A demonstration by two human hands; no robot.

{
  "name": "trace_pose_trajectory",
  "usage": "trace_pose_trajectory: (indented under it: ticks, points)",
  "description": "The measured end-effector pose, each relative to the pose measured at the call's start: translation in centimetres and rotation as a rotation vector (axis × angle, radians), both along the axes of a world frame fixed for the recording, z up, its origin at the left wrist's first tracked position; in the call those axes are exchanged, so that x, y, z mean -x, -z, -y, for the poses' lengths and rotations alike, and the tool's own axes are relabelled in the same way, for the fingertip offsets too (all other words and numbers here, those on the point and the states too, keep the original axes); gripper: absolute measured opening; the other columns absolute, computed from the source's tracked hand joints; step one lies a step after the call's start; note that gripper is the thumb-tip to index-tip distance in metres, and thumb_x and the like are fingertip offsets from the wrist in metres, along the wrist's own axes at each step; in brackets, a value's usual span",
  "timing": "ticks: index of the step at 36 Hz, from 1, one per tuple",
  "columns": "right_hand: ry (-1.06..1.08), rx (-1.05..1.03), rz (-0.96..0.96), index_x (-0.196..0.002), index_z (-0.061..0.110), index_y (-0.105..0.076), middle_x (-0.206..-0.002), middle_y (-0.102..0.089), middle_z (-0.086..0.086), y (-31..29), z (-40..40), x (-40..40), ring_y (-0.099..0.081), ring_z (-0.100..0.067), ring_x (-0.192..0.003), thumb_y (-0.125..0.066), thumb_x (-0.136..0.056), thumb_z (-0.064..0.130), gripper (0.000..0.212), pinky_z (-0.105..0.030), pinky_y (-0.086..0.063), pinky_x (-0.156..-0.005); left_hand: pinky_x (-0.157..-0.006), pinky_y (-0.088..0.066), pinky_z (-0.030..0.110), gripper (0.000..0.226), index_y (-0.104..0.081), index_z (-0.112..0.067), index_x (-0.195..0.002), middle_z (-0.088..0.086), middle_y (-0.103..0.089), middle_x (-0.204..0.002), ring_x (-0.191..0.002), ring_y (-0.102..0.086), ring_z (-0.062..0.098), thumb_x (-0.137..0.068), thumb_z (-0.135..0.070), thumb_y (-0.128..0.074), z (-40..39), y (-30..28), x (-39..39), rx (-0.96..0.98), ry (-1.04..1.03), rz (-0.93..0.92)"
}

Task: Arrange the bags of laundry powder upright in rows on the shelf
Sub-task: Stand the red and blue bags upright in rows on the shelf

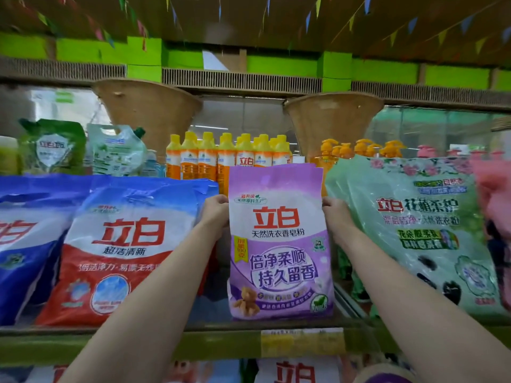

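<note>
Standing upright near the front edge of the shelf (pixel 193 331), about mid-width, is the purple bag (pixel 279 244), label facing out, base on the shelf board. Going left to right:

- Far left edge: blue bag (pixel 25 244), leaning back, cut off by the frame.
- Next: red-and-white bag (pixel 121 252), also leaning back, more blue bags stacked behind it.
- Behind those, at the back of the shelf: green pouch (pixel 52 146) and a pale spouted pouch (pixel 116 150).
- Left hand (pixel 214 214): fingers curled round the purple bag's left edge, upper part, gripping it.
- A gap shows between the red-and-white bag and the purple bag; the left forearm crosses it.
- Back centre: row of orange bottles (pixel 226 158) with yellow caps, just behind the purple bag's top.
- Right hand (pixel 336 217): fingers hooked round the purple bag's right edge at the same height, gripping it.
- Right of that: big green bag (pixel 414 230), tilted, just beside the right hand. Orange pump bottles (pixel 362 149) behind it.
- Far right edge: pink bag (pixel 495 205), blurred, partly out of frame.

Shelf front lip is green with a yellow price tag (pixel 302 342) below the purple bag. Lower shelf holds more bags, only the tops visible. Room: two woven cone-shaped shades (pixel 149 111) hang above, green wall panels and strings of coloured pennants at the ceiling.
</note>
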State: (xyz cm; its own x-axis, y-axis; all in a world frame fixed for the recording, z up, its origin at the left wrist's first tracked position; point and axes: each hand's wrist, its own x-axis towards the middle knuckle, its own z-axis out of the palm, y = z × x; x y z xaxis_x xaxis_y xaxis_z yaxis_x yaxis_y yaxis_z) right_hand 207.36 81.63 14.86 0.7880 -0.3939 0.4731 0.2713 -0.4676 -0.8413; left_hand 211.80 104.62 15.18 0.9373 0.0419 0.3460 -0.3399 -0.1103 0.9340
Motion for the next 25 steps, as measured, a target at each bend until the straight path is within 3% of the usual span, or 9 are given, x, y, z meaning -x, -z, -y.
trace_pose_trajectory:
  ticks: [4,7,10,13,15,17,18,21,25]
  points:
    - [0.007,0.006,-0.14,-0.082,0.001,-0.066,-0.084,-0.069,-0.015,-0.1,0.4,-0.7,-0.065,-0.031,-0.079,-0.054,-0.091,0.014,0.019,-0.035,-0.049,-0.069,-0.055,-0.048,0.026,0.011,-0.058,-0.003,-0.088,0.01,-0.065,-0.081,-0.068,-0.061,0.02,-0.091,-0.011,-0.052,-0.6,-1.1,0.2,0.049,0.133,-0.185]
    - [-0.104,-0.166,-0.108,-0.078,0.008,-0.057,-0.077,-0.064,-0.006,-1.2,0.4,0.6,-0.058,-0.023,-0.072,-0.051,-0.094,0.03,0.028,-0.027,-0.044,-0.06,-0.067,-0.051,0.031,0.038,-0.052,-0.007,-0.09,0.011,-0.06,-0.085,-0.076,-0.06,0.021,-0.097,-0.043,-0.042,-1.5,-2.5,1.2,0.157,0.257,-0.244]
    - [-0.264,-0.263,0.051,-0.089,0.015,-0.056,-0.088,-0.061,-0.005,-2.9,0.1,2.3,-0.059,-0.02,-0.078,-0.035,-0.097,0.048,0.041,-0.03,-0.048,-0.067,-0.071,-0.049,0.031,0.045,-0.052,-0.01,-0.091,0.007,-0.059,-0.083,-0.075,-0.059,0.019,-0.095,-0.052,-0.039,-1.7,-4.2,2.0,0.135,0.234,-0.106]
    - [-0.321,-0.082,0.096,-0.099,0.012,-0.061,-0.095,-0.065,-0.005,-3.4,-0.6,3.4,-0.064,-0.024,-0.087,-0.041,-0.09,0.055,0.049,-0.036,-0.051,-0.078,-0.067,-0.046,0.028,0.031,-0.052,-0.016,-0.094,0.003,-0.06,-0.086,-0.079,-0.058,0.018,-0.086,-0.044,-0.061,-1.2,-5.5,2.3,-0.005,0.129,0.178]
    - [-0.179,0.101,0.122,-0.093,0.004,-0.064,-0.091,-0.068,-0.012,-3.4,-0.7,3.3,-0.065,-0.031,-0.085,-0.057,-0.087,0.046,0.043,-0.036,-0.054,-0.083,-0.069,-0.046,0.031,0.025,-0.057,-0.017,-0.09,0.008,-0.061,-0.089,-0.082,-0.058,0.022,-0.078,-0.03,-0.074,-0.5,-5.6,2.2,-0.241,0.017,0.325]
    - [0.043,0.24,0.126,-0.067,0.006,-0.058,-0.074,-0.063,-0.013,-4.2,-1.1,3.3,-0.058,-0.028,-0.069,-0.059,-0.091,0.031,0.035,-0.02,-0.048,-0.064,-0.07,-0.042,0.029,0.019,-0.064,-0.013,-0.091,0.011,-0.064,-0.091,-0.085,-0.058,0.025,-0.076,-0.021,-0.072,0.1,-5.7,2.5,-0.477,-0.206,0.409]
    - [0.127,0.263,0.153,-0.062,0.009,-0.055,-0.072,-0.06,-0.013,-4.7,-1.4,3.5,-0.054,-0.026,-0.068,-0.057,-0.093,0.026,0.035,-0.022,-0.044,-0.06,-0.072,-0.042,0.029,0.018,-0.065,-0.012,-0.093,0.012,-0.065,-0.096,-0.091,-0.06,0.027,-0.077,-0.018,-0.07,0.4,-5.8,3.0,-0.528,-0.302,0.409]
    - [0.083,0.105,0.194,-0.065,0.014,-0.057,-0.072,-0.064,-0.011,-6.5,-1.0,4.1,-0.064,-0.027,-0.074,-0.049,-0.093,0.018,0.03,-0.036,-0.055,-0.073,-0.091,-0.042,0.039,0.033,-0.059,-0.01,-0.11,0.017,-0.057,-0.118,-0.116,-0.049,0.034,-0.078,-0.006,-0.058,1.9,-6.3,4.4,-0.613,-0.506,0.454]
    - [0.007,0.1,0.144,-0.075,0.014,-0.057,-0.071,-0.06,-0.003,-5.9,2.5,6.8,-0.057,-0.013,-0.06,-0.047,-0.093,0.012,0.02,-0.024,-0.047,-0.055,-0.101,-0.032,0.039,0.036,-0.053,-0.01,-0.115,0.017,-0.047,-0.124,-0.121,-0.039,0.034,-0.08,-0.01,-0.058,5.4,-5.9,7.3,-0.676,-0.566,0.649]
